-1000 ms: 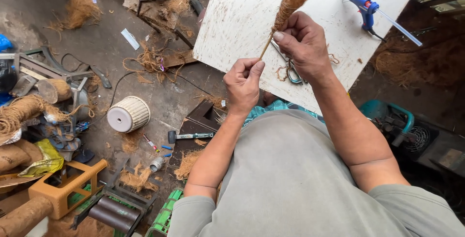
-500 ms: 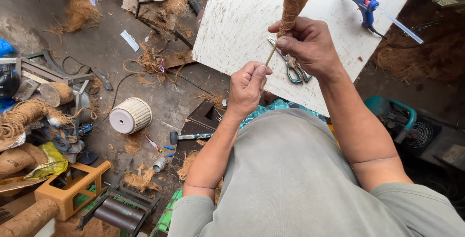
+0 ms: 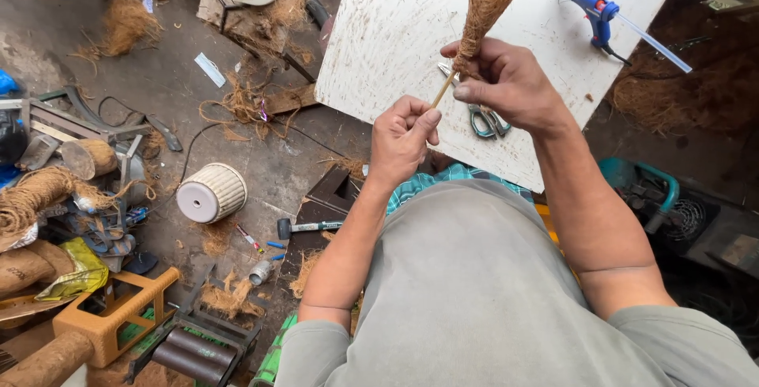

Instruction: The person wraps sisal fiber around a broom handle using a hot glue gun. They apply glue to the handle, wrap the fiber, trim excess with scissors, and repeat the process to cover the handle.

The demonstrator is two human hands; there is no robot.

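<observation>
A cone-shaped bundle of brown coconut fibre (image 3: 486, 0) sits on a thin wooden stick (image 3: 443, 89). My right hand (image 3: 506, 79) grips the fibre bundle at its narrow lower end, above a white scratched board (image 3: 379, 31). My left hand (image 3: 403, 138) pinches the bottom of the stick between thumb and fingers, just below and left of the right hand. Green-handled scissors (image 3: 488, 124) lie on the board, partly hidden under my right hand.
A blue glue gun (image 3: 594, 6) with a clear stick lies on the board's far right. On the floor to the left stand a white ribbed pot (image 3: 210, 192), a hammer (image 3: 304, 227), fibre rope (image 3: 35, 197), an orange stool (image 3: 111, 316) and loose fibre tufts.
Both hands have shifted slightly with the bundle; the left hand has slid along the stick's lower end and the bundle now stands a little more upright.
</observation>
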